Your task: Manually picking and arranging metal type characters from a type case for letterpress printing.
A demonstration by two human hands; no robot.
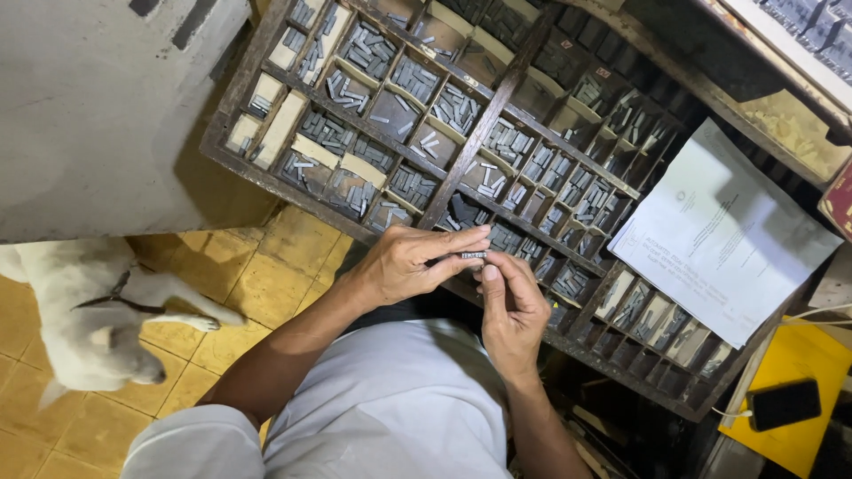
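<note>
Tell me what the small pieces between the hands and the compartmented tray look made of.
The small pieces, pinched by left hand and right hand, look like dull grey metal: faint sheen, squared edges. The compartmented tray looks like dark, worn wood: matte brown dividers with rough, grimy edges.

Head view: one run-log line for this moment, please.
left hand: pinches metal type pieces | right hand: fingertips on same pieces | under hands: wooden type case | paper sheet on case's right | white dog on floor
</note>
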